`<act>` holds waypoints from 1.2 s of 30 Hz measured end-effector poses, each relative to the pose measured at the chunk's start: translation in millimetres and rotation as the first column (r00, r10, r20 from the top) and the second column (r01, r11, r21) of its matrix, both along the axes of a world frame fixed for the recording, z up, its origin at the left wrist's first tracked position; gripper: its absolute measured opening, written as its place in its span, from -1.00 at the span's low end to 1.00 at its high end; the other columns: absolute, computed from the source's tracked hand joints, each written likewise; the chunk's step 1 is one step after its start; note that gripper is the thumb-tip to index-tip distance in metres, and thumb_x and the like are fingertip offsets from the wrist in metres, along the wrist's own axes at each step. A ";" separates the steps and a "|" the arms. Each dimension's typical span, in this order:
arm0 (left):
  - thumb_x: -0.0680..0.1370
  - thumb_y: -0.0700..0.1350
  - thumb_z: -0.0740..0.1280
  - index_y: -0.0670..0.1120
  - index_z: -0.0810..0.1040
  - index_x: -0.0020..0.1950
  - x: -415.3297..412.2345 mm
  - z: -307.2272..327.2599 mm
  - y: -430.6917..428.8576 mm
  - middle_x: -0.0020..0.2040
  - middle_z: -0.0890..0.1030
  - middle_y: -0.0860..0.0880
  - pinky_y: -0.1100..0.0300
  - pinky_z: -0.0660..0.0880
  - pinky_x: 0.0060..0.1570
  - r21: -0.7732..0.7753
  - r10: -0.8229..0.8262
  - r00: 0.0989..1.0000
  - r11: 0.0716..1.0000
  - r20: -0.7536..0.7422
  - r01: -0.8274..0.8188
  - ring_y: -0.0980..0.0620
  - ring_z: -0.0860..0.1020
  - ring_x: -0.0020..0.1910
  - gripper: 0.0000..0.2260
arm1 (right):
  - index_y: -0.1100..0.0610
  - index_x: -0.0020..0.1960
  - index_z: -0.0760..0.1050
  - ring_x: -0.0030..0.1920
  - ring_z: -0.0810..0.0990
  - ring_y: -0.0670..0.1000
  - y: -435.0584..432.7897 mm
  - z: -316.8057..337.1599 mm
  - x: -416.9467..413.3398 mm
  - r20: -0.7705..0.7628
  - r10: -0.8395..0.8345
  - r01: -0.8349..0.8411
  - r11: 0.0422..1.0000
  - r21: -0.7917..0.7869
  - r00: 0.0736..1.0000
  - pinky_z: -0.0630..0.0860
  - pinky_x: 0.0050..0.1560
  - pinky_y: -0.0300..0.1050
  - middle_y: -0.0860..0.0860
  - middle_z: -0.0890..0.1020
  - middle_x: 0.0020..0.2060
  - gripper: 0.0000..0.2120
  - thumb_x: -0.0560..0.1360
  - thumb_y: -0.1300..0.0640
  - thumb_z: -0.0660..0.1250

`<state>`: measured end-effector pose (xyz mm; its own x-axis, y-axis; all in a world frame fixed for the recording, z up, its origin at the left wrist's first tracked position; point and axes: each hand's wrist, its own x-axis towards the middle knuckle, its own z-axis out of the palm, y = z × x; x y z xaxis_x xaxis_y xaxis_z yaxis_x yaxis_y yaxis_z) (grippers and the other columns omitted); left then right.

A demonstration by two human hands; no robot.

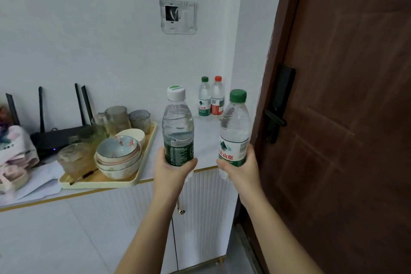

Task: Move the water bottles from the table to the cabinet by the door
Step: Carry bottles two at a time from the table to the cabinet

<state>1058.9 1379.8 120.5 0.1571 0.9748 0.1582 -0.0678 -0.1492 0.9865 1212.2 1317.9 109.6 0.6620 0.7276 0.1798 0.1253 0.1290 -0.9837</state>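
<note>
— Head view: what does the room look like from where you stand?

— White wall, a white cabinet [124, 213] with ribbed doors and a gold edge along its top, and a brown door [355, 107] with a black handle lock [278, 107] just to the right of it. On the cabinet top sits a cream tray [142, 160] holding stacked bowls [119, 158] and glass cups [117, 118]; a black router [53, 138] stands behind it, near the wall.

— And the bottles?

— Two small ones already stand upright in the far right corner of the cabinet top, touching: a green-capped bottle [204, 100] and a red-capped bottle [217, 99]. Two more are in the air in front of the cabinet. The left hand [175, 171] is wrapped around the dark green label of a white-capped bottle [178, 127]. The right hand [240, 169] grips the lower part of a clear bottle with a green cap [234, 131] and a white-and-green label with red characters. Both are held upright, near each other, not touching.
</note>
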 end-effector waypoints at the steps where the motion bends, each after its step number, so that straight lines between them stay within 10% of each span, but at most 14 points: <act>1: 0.34 -0.26 0.54 0.02 0.46 0.16 6.4 -5.0 9.2 0.00 0.63 0.00 0.08 0.57 -0.05 -0.009 0.004 1.000 1.000 -0.005 -0.005 0.03 0.61 0.00 -0.52 | -0.19 0.21 0.40 0.07 0.60 -0.19 10.2 -4.1 6.7 -0.003 0.003 -0.003 1.000 -0.009 1.000 0.56 0.07 -0.14 -0.20 0.61 0.06 -0.35 0.31 0.30 0.56; 14: 0.25 -0.15 0.56 -0.01 0.48 0.18 101.3 -50.1 129.2 0.00 0.65 0.00 -0.06 0.58 0.02 -0.044 0.238 0.967 0.969 -0.096 -0.243 0.01 0.63 -0.02 -0.46 | 0.02 0.23 0.34 -0.04 0.57 -0.30 153.0 -47.6 98.4 0.024 0.165 -0.163 0.983 -0.084 0.986 0.46 -0.15 -0.51 -0.19 0.59 0.01 -0.41 0.34 0.36 0.52; 19: 0.32 -0.24 0.55 -0.05 0.46 0.17 116.0 -69.1 151.6 -0.01 0.62 0.01 0.07 0.56 -0.05 -0.069 0.283 0.950 0.953 -0.131 -0.293 0.02 0.61 -0.03 -0.51 | 0.00 0.21 0.36 -0.01 0.61 -0.23 189.5 -74.5 114.5 0.041 0.184 -0.177 0.975 -0.133 0.982 0.50 -0.09 -0.36 -0.16 0.61 0.02 -0.41 0.32 0.33 0.54; 36: 0.36 -0.23 0.55 0.00 0.41 0.21 129.9 -97.2 211.5 0.04 0.58 0.10 0.33 0.47 -0.05 -0.073 0.085 0.960 0.991 -0.267 -0.108 0.16 0.58 0.02 -0.49 | 0.03 0.23 0.31 -0.02 0.56 -0.39 242.7 -98.8 122.5 0.086 0.229 -0.209 0.958 -0.194 0.970 0.48 -0.04 -0.45 -0.23 0.56 0.04 -0.36 0.31 0.33 0.56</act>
